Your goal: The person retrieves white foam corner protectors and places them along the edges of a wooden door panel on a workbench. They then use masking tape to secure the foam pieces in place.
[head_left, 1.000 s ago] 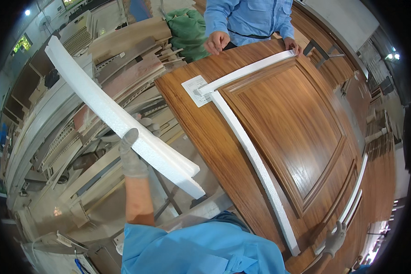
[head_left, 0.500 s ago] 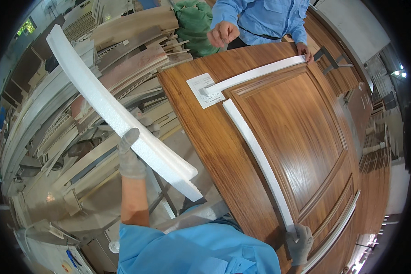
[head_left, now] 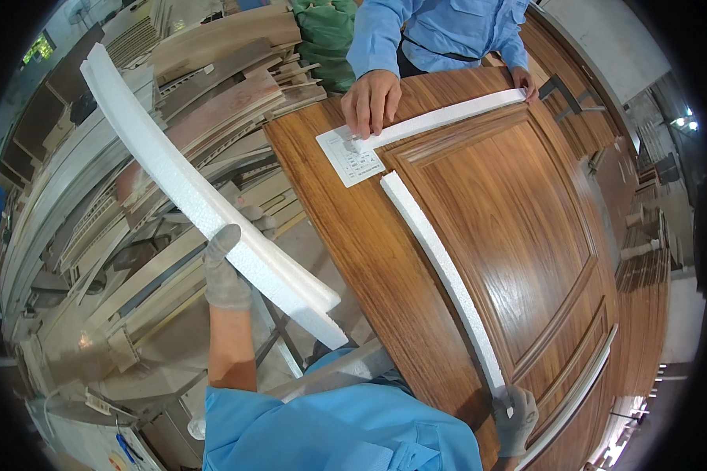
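Observation:
My gloved left hand is closed around long white foam strips, which slant up to the far left beside the door. A wood-grain door panel lies flat to my right. On its near left border rests another foam strip, and my gloved right hand grips that strip's near end. Across the far end of the door lies a further foam strip. A co-worker's hand presses its left end over a white printed label; their other hand is at its right end.
One more white strip lies along the door's right side. Stacked boards and offcuts fill the left, with a green sack behind. A metal frame stands by the far right corner, and wooden panels are stacked at right.
The co-worker's raised hand has come down onto the left end of the far strip. My hands and the strips they hold stay nearly where they were.

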Action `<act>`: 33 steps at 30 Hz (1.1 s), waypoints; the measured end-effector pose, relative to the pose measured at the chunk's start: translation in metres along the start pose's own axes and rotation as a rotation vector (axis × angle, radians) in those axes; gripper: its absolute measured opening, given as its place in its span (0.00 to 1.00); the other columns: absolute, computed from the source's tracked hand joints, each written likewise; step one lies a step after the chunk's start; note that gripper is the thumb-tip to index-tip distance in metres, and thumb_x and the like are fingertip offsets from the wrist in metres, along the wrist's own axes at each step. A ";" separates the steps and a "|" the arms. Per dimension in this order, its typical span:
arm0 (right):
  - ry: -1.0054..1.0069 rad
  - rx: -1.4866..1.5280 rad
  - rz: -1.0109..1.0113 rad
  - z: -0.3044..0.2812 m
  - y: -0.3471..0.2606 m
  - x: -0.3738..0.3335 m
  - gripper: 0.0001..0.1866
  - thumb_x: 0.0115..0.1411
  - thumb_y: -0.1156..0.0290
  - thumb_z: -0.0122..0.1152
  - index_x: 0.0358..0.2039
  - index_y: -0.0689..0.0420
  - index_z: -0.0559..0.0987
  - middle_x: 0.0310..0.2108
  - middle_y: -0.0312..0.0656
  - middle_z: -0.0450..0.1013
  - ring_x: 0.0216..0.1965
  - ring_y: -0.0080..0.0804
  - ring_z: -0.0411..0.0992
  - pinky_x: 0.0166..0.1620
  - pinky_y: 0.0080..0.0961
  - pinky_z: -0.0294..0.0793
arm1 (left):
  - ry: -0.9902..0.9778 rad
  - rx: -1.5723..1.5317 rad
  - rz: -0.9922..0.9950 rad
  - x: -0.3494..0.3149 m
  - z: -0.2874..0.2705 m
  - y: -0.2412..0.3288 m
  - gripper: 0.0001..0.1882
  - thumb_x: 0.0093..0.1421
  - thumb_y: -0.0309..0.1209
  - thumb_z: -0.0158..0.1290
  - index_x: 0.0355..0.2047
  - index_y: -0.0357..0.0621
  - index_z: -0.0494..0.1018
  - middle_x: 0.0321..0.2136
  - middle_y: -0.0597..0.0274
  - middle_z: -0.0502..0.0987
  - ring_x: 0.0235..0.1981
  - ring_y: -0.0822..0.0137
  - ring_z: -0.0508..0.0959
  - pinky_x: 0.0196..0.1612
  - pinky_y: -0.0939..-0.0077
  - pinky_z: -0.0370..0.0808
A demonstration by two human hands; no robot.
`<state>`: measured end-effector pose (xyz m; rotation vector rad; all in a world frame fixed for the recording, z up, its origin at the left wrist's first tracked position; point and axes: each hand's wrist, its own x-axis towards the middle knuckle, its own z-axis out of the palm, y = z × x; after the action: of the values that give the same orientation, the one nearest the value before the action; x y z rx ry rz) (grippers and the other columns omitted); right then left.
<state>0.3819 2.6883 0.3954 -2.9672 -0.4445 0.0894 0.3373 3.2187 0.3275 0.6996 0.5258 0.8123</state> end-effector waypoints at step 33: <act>-0.191 0.818 -0.835 -0.021 -0.243 0.117 0.35 0.51 0.62 0.69 0.58 0.60 0.71 0.34 0.49 0.76 0.34 0.43 0.77 0.38 0.30 0.76 | -0.419 0.183 0.041 -0.104 0.078 -0.013 0.47 0.52 0.57 0.65 0.62 0.41 0.58 0.38 0.61 0.73 0.41 0.63 0.77 0.45 0.68 0.76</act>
<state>0.4260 2.9500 0.4472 -1.8171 -1.2581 0.3556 0.3342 3.1020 0.3862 1.0226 0.2076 0.6353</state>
